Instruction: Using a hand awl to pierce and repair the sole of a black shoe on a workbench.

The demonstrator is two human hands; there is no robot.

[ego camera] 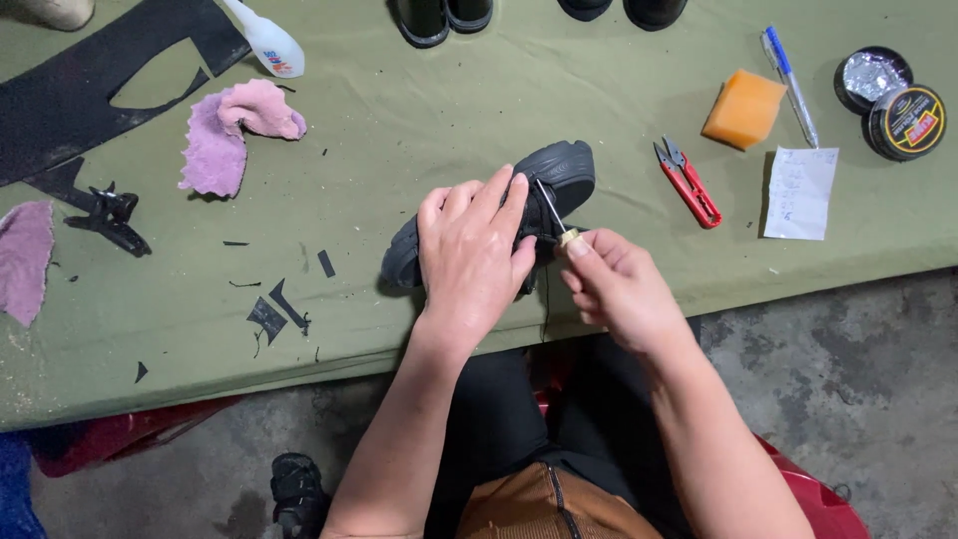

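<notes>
A black shoe [559, 175] lies on its side on the green cloth-covered table [399, 130], its sole facing up. My left hand [469, 255] presses down over the middle of the shoe and covers most of it. My right hand [614, 284] pinches a thin awl [552, 212] with a pale wooden handle; its metal tip points into the shoe's edge just beside my left fingertips. A dark thread hangs down from the shoe between my hands.
Red thread snips [689, 185], an orange sponge [743, 108], a blue pen [790, 82], a paper slip [801, 192] and two polish tins [903, 120] lie to the right. Pink rags [235, 135], a squeeze bottle [267, 42], black scraps [279, 309] and a black sheet [70, 90] lie left. More shoes stand at the far edge.
</notes>
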